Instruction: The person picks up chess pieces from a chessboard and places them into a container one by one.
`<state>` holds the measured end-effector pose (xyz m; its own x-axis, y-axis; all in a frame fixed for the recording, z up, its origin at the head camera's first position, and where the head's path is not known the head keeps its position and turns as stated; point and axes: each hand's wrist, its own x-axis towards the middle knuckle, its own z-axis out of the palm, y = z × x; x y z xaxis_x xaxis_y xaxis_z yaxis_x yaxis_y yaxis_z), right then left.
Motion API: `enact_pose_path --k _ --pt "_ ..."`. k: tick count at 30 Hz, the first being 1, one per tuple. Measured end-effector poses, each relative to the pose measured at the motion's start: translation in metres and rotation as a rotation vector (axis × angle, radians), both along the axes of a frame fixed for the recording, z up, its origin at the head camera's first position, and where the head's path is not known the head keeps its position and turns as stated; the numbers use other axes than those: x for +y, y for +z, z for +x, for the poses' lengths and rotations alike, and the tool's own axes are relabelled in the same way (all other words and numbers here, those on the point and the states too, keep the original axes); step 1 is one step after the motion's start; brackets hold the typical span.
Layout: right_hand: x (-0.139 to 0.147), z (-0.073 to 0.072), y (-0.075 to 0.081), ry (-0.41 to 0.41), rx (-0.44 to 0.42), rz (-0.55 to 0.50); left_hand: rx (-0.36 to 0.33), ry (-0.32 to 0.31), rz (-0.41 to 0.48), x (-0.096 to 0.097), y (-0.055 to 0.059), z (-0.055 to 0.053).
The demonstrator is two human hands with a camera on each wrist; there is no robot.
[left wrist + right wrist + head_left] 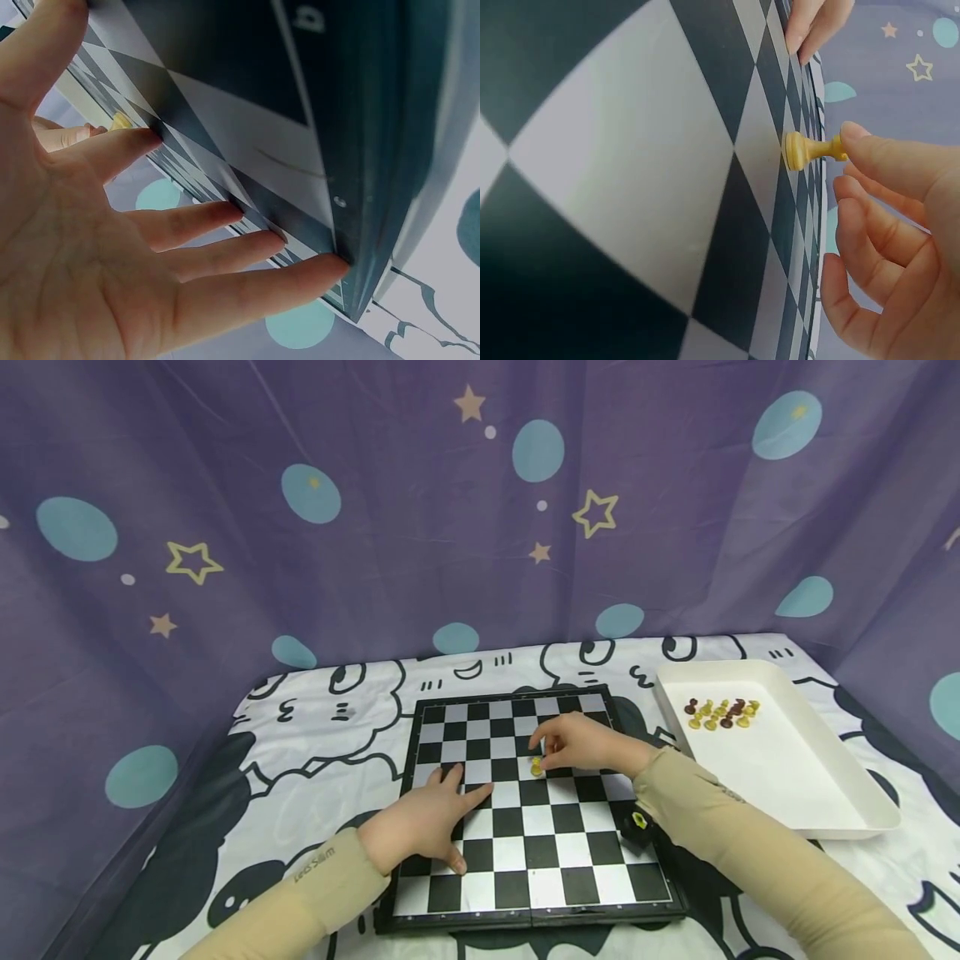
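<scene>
My right hand [588,745] pinches a yellow chess piece [801,151] by its top between thumb and fingers, over the middle of a black-and-white chessboard [538,820]. The piece's round base faces down, right at a square, and its top is partly hidden by the fingertips. In the right wrist view, the remaining fingers curl loosely beside it. Spread over the left side of the board, my left hand [427,822] has its fingers apart. Its fingertips rest at the squares, and in the left wrist view the little finger reaches the board's dark rim [375,225].
A white tray [810,777] stands to the right of the board, with several yellow and dark red chess pieces [723,713] grouped near its far left corner. A patterned cloth [330,785] lies beneath everything. Behind hangs a purple curtain [420,568].
</scene>
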<state>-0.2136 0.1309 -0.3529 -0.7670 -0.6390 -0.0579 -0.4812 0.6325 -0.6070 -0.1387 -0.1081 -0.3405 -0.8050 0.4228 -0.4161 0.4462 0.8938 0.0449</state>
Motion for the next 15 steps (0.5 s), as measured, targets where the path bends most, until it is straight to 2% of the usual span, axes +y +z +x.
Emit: enact_pose_path --k 8,15 --pt "-0.0063 0.0020 -0.0035 -0.015 -0.035 0.018 -0.011 0.000 0.007 -0.0008 0.0001 0.0003" --pt "-0.0077 0.0027 -0.0063 0.031 -0.016 -0.008 -0.006 -0.005 0.014 -0.0013 -0.0006 0.0003"
